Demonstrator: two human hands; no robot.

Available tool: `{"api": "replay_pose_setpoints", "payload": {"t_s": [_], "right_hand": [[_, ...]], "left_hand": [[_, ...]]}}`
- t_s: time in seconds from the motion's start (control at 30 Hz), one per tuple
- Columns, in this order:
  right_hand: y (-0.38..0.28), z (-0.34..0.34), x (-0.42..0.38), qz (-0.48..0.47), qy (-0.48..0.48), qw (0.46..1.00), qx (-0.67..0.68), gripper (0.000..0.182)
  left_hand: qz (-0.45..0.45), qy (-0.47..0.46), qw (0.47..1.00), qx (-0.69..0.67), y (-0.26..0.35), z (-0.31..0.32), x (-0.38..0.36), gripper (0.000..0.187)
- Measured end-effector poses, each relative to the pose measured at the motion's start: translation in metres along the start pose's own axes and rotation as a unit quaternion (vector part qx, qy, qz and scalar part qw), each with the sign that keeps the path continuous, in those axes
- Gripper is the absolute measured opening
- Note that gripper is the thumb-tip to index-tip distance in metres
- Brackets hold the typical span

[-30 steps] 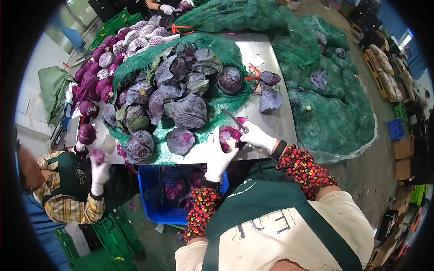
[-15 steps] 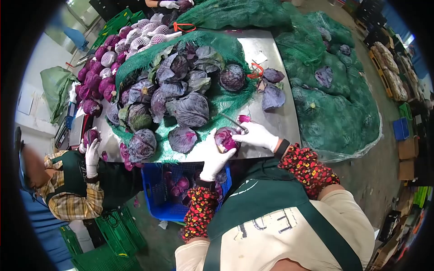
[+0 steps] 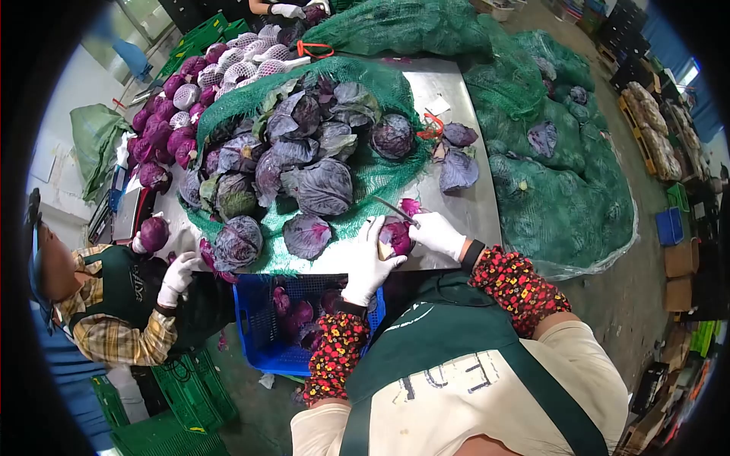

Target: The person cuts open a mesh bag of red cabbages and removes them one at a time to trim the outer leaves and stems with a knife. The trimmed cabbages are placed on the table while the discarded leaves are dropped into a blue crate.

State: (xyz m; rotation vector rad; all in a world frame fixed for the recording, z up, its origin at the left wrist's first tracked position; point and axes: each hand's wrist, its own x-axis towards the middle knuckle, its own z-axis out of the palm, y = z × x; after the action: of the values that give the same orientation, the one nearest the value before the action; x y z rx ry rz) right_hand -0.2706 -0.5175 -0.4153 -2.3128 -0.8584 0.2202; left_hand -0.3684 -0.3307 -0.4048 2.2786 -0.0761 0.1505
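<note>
In white gloves, both of my hands are at the near edge of the metal table [image 3: 487, 205]. My left hand [image 3: 369, 262] holds a peeled red cabbage [image 3: 398, 238] from its left side, and a pale cut patch shows on it. Fingers wrapped round a knife [image 3: 395, 210], my right hand [image 3: 437, 235] is at the right of that cabbage, with the blade pointing up and left. A piece of purple leaf [image 3: 411, 206] lies just beyond. Unpeeled cabbages [image 3: 322, 186] are heaped on green netting [image 3: 380, 178], and a loose leaf [image 3: 307, 235] lies left of my left hand.
Below the table edge is a blue crate [image 3: 258, 346] with purple leaves. Full green net sacks [image 3: 563, 205] stand at the right. Peeled cabbages [image 3: 157, 133] are piled at the far left. A co-worker [image 3: 114, 296] is at the left; another's gloved hands [image 3: 287, 11] show at the top.
The cabbage in my left hand has shifted slightly right and turned. The co-worker's hand at the left has moved away from a cabbage, down and to the right.
</note>
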Motion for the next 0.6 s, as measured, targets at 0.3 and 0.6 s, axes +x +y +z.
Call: {"api": "replay_pose_setpoints", "payload": {"t_s": [0.3,0.6], "right_hand": [[0.036,-0.023,-0.005,0.155,0.056,0.983,-0.079,0.034],[-0.049,-0.046,0.029,-0.061,-0.104,0.977,-0.176,0.023]], "left_hand": [[-0.002,0.018,0.988,-0.150,-0.026,0.000,-0.036,0.096],[0.020,0.017,0.996,-0.083,0.006,0.009,-0.004,0.100]]}}
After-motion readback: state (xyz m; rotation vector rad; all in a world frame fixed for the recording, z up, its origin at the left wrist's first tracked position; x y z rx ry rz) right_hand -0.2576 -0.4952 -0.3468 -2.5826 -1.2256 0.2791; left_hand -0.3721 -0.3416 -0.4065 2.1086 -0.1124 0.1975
